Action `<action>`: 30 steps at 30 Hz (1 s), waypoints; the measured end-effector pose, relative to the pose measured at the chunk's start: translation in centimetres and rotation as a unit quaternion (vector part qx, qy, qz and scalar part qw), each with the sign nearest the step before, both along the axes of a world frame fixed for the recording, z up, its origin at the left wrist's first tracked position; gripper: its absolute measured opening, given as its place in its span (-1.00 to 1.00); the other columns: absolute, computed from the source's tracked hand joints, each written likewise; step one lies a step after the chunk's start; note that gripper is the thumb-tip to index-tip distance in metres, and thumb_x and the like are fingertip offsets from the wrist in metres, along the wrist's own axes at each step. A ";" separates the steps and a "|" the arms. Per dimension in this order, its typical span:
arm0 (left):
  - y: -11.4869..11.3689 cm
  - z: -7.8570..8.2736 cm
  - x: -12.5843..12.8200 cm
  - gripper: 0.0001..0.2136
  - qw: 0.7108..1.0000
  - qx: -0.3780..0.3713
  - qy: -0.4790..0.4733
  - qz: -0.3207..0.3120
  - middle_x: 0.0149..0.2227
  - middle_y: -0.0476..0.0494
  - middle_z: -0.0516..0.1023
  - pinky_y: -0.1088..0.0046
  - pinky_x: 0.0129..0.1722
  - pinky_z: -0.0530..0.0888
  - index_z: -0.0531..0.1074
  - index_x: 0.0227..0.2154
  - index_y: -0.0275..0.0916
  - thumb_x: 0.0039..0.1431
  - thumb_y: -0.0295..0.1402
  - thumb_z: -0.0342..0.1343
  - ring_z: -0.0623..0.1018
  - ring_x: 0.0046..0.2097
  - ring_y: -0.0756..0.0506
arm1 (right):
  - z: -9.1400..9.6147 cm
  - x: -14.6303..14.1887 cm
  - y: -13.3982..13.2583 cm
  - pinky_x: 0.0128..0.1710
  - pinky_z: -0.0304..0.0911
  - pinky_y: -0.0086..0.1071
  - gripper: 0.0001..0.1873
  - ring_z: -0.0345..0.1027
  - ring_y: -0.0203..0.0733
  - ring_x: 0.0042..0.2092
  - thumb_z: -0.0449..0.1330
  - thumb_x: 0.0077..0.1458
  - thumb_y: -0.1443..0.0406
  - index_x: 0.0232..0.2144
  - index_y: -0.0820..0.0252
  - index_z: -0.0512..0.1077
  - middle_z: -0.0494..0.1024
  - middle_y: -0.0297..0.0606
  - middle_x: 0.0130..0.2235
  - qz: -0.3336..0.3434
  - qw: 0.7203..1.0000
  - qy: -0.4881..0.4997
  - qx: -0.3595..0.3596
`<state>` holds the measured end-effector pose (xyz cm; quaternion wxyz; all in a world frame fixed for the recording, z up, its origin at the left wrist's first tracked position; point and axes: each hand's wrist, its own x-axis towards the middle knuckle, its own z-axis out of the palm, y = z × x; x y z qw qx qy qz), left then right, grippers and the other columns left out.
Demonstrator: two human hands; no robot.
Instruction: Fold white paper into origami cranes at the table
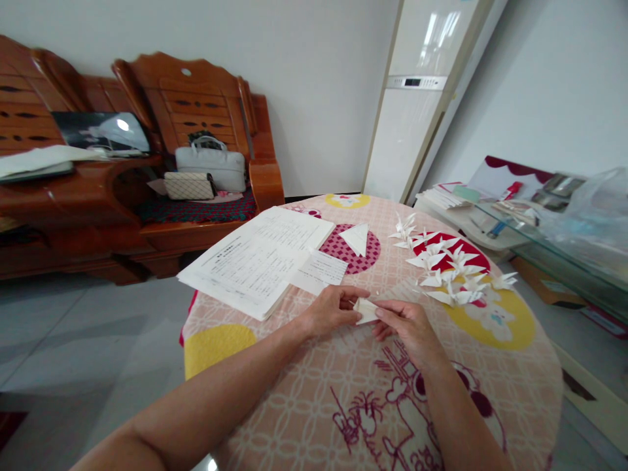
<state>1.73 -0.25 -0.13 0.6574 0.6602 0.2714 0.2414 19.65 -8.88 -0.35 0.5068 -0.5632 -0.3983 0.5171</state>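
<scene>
A small piece of folded white paper [366, 310] is held between my two hands, just above the patterned tablecloth. My left hand [336, 309] pinches its left side with thumb and fingers. On its right edge, my right hand [405, 325] grips with thumb and forefinger, the other fingers curled beneath. Beyond my hands lies a folded paper triangle [357, 238]. To the left, a loose printed sheet [321, 270] overlaps an open stack of printed pages [255, 258]. Several folded paper cranes [449, 261] sit clustered to the right.
The round table has a pink patterned tablecloth [304, 405]. At right stands a glass-topped side table [549, 239] with papers and a plastic bag [598, 203]. Behind are a wooden sofa [196, 91] with bags on it and a tall white air conditioner [412, 118].
</scene>
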 end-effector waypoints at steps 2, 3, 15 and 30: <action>0.0 0.0 0.0 -0.50 1.000 0.006 0.003 0.004 -0.31 -0.14 0.55 0.52 -0.39 0.39 0.44 0.00 -0.36 -0.10 -0.44 0.20 0.51 -0.36 -0.02 | 0.3 -0.1 -0.1 -0.54 0.35 -0.36 -0.68 0.41 -0.20 -0.55 0.33 -0.08 0.13 -0.29 0.22 0.61 0.57 -0.24 -0.56 0.002 1.000 0.008 -0.001; 0.0 0.0 0.0 -0.51 1.000 0.010 0.002 0.005 -0.29 -0.16 0.56 0.51 -0.38 0.40 0.44 0.00 -0.37 -0.10 -0.45 0.18 0.51 -0.36 -0.02 | 0.5 -0.2 -0.1 -0.55 0.35 -0.36 -0.68 0.41 -0.20 -0.56 0.33 -0.08 0.13 -0.31 0.23 0.61 0.57 -0.24 -0.56 0.002 1.000 0.011 -0.002; 0.2 0.1 0.0 -0.47 0.999 0.013 -0.036 -0.023 -0.17 -0.22 0.56 0.50 -0.35 0.45 0.36 0.10 -0.35 -0.01 -0.46 0.13 0.52 -0.30 -0.04 | 0.9 -0.2 -0.3 -0.62 0.33 -0.44 -0.75 0.43 -0.22 -0.58 0.28 -0.10 0.18 -0.46 0.30 0.54 0.59 -0.19 -0.54 0.003 0.998 0.048 -0.030; 0.1 0.1 0.1 -0.62 0.999 -0.034 -0.014 -0.012 -0.32 -0.21 0.57 0.53 -0.47 0.41 0.49 -0.10 -0.39 0.04 -0.28 0.20 0.50 -0.42 -0.02 | 0.7 -0.4 -0.2 -0.62 0.35 -0.47 -0.75 0.45 -0.24 -0.56 0.30 -0.18 0.26 -0.37 0.28 0.56 0.61 -0.22 -0.47 0.008 0.998 0.051 -0.035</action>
